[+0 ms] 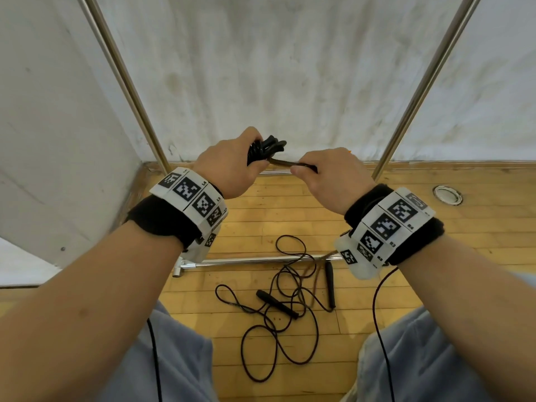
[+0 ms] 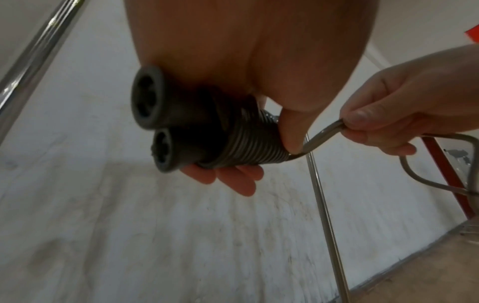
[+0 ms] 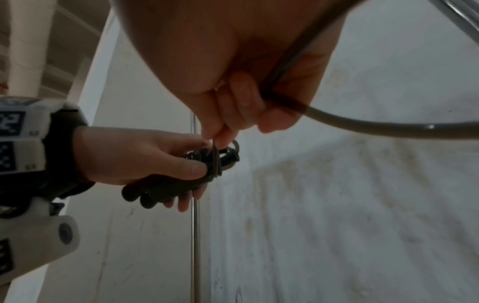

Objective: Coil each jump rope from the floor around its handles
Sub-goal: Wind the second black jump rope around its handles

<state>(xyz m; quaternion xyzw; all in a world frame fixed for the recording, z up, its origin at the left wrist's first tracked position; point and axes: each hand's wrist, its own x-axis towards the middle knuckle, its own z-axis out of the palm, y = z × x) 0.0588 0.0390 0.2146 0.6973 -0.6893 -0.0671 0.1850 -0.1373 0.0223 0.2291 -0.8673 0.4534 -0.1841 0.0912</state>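
Note:
My left hand [image 1: 229,166] grips two black jump rope handles [image 2: 160,121] held side by side, with many tight turns of dark rope coil [image 2: 249,143] wound round them. The thumb presses on the last turn. To the right, my right hand [image 1: 327,175] pinches the free stretch of rope [image 1: 285,163] coming off the coil, held taut between the hands. In the right wrist view the rope [image 3: 362,125] runs through the curled fingers and loops away. A second black jump rope [image 1: 278,303] lies loose and tangled on the wooden floor below, both handles uncoiled.
A chrome rack frame stands around me: slanted poles [image 1: 127,91] left and right, a low bar [image 1: 249,260] across the floor. White cloth wall [image 1: 275,68] behind. A round floor fitting [image 1: 447,194] sits at right. My knees in light blue fabric [image 1: 420,358] flank the floor rope.

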